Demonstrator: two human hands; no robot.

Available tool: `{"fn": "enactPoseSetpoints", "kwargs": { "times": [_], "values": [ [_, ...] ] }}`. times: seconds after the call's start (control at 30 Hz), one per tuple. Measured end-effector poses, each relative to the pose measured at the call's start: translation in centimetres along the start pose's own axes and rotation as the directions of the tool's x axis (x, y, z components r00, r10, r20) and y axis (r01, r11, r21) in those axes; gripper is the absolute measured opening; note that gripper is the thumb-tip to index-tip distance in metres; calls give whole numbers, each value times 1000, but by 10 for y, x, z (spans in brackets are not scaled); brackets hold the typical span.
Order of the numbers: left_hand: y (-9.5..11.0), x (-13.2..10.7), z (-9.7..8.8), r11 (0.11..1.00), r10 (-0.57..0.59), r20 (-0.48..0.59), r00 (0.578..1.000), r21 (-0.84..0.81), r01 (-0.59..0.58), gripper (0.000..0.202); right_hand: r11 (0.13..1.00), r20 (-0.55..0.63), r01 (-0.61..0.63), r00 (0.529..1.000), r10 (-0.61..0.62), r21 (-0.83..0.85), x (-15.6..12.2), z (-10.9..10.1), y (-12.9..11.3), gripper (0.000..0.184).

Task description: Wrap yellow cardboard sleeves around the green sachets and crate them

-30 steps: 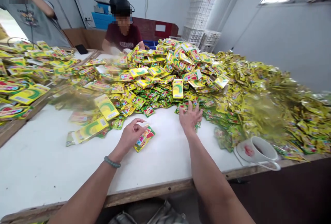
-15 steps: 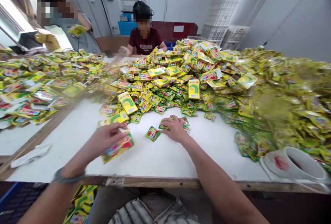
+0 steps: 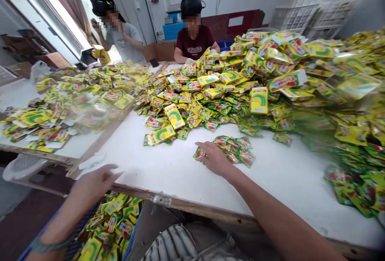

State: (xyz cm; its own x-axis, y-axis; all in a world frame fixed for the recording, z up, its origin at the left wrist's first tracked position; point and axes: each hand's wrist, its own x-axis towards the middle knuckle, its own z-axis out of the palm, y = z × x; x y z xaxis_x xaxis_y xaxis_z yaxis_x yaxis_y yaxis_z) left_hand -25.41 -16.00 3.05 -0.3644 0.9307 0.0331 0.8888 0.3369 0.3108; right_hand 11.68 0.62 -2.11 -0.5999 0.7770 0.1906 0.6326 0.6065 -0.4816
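My right hand (image 3: 214, 158) lies on the white table (image 3: 180, 172), fingers bent over a small cluster of green and red sachets (image 3: 237, 150) pulled out from the big heap (image 3: 270, 76). My left hand (image 3: 94, 182) hovers at the table's near left edge, above a blue crate of sachets (image 3: 111, 225) on the floor. Its fingers are blurred, stretched forward, and I see nothing in them. Yellow cartons (image 3: 174, 116) lie among the sachets.
Two people work at the far side, one seated in a dark red shirt (image 3: 194, 42), one standing in grey (image 3: 120, 36). A second table (image 3: 60, 148) covered with sachets stands at the left. White crates (image 3: 303, 18) are stacked by the back wall.
My left hand has carried its bundle of sachets off the table edge toward the crate and no longer holds it. My right hand has dragged several sachets out of the heap. The view swung left.
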Motion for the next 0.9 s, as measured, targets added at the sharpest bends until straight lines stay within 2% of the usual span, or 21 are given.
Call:
{"fn": "enactPoseSetpoints", "kwargs": {
  "times": [0.07, 0.13, 0.2, 0.3, 0.4, 0.5, 0.6, 0.67, 0.73, 0.83, 0.9],
  "values": [
    [62, 20, 12, 996, 47, 5, 999, -79, -47, 44, 997, -14, -59, 998, 60, 58, -2, -3, 5, 55],
    [117, 40, 29, 959, 181, 4, 983, -221, -176, 39, 992, -48, -83, 995, 88, 96, -4, -6, 10, 52],
    [165, 59, 47, 911, 280, -40, 959, -303, -279, 29, 989, -102, -97, 989, 109, 113, -5, -9, 15, 49],
    [222, 90, 69, 905, 348, -129, 928, -210, -369, 23, 987, -145, -129, 979, 142, 96, -4, -11, 19, 44],
    [260, 123, 82, 923, 366, -202, 908, -48, -382, 35, 985, -154, -160, 974, 169, 66, -3, -13, 17, 28],
    [276, 147, 92, 943, 333, -180, 926, 84, -323, 40, 982, -163, -175, 969, 185, 74, -2, -15, 14, 21],
    [273, 153, 101, 945, 325, -188, 927, 90, -313, 38, 971, -142, -214, 963, 228, 105, -1, -16, 11, 26],
    [265, 148, 105, 942, 322, -194, 927, -31, -334, 30, 959, -108, -257, 957, 270, 120, 0, -19, 10, 33],
    [253, 139, 106, 918, 295, -165, 941, -224, -327, 21, 940, -74, -309, 944, 322, 144, 0, -23, 8, 36],
    [232, 124, 106, 821, 252, -108, 962, -503, -271, 16, 901, -77, -370, 915, 396, 226, -1, -32, 7, 34],
    [221, 113, 105, 765, 247, -97, 964, -592, -255, 18, 891, -72, -373, 912, 403, 260, -2, -36, 8, 30]
  ]
}}
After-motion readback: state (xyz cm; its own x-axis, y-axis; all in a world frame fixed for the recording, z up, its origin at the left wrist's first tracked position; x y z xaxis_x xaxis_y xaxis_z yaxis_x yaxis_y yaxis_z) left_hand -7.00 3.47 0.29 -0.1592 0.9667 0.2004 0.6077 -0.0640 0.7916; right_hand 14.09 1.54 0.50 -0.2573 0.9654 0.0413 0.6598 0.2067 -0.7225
